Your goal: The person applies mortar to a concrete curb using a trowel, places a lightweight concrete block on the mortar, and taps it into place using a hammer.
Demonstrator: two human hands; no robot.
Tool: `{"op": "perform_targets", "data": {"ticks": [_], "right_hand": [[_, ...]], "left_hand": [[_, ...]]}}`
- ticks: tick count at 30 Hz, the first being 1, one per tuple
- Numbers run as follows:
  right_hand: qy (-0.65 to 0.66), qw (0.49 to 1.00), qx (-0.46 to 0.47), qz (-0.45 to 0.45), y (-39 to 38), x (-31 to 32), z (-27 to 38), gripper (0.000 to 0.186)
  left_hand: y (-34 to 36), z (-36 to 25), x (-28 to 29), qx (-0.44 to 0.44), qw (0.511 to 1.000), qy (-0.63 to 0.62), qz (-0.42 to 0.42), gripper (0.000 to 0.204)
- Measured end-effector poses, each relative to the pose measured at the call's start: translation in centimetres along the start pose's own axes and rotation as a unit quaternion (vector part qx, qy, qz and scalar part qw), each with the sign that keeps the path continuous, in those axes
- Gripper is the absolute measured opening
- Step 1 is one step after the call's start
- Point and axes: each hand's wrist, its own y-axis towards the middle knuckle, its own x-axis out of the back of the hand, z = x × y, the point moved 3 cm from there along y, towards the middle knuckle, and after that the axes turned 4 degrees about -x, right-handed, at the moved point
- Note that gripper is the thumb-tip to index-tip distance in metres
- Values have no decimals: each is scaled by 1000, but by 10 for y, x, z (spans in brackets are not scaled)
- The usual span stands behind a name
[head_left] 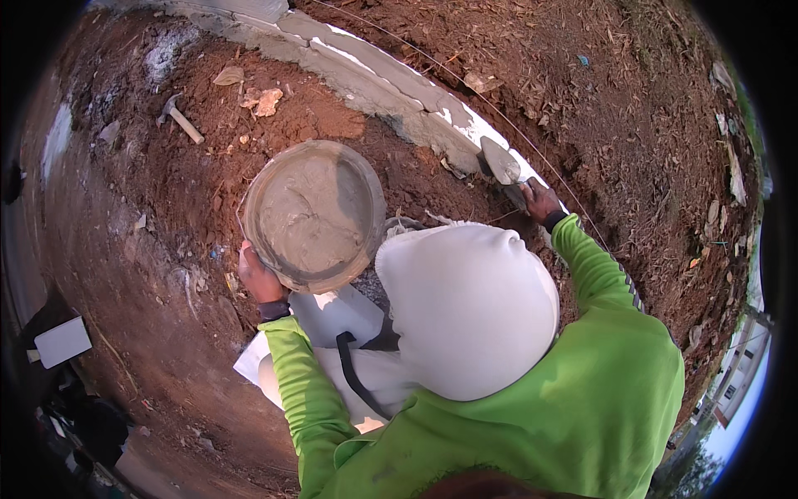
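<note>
The left hand (260, 276) touches a mortar bucket (311, 281), its grip I cannot tell; the right hand (541, 203) grips a pointed trowel (500, 160).

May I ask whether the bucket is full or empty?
Not empty: grey mortar spans the bucket from side to side; its depth cannot be told.

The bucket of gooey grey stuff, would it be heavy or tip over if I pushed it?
Probably heavy, since the bucket holds plenty of thick grey paste. The paste has ridges, so it may slump rather than splash. The bucket might tip if pushed, as the dirt around it looks uneven.
</note>
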Motion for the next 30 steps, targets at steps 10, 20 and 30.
{"op": "perform_targets", "data": {"ticks": [10,20,30], "right_hand": [[185,949,250,-49,6,94,235,45],[-264,845,464,-6,-24,134,435,24],[-11,882,418,218,-16,137,400,41]], "left_hand": [[5,23,7,24,999,-31,-9,43],[3,16,-1,21,996,-80,-18,42],[2,5,1,6,999,2,-39,45]]}}
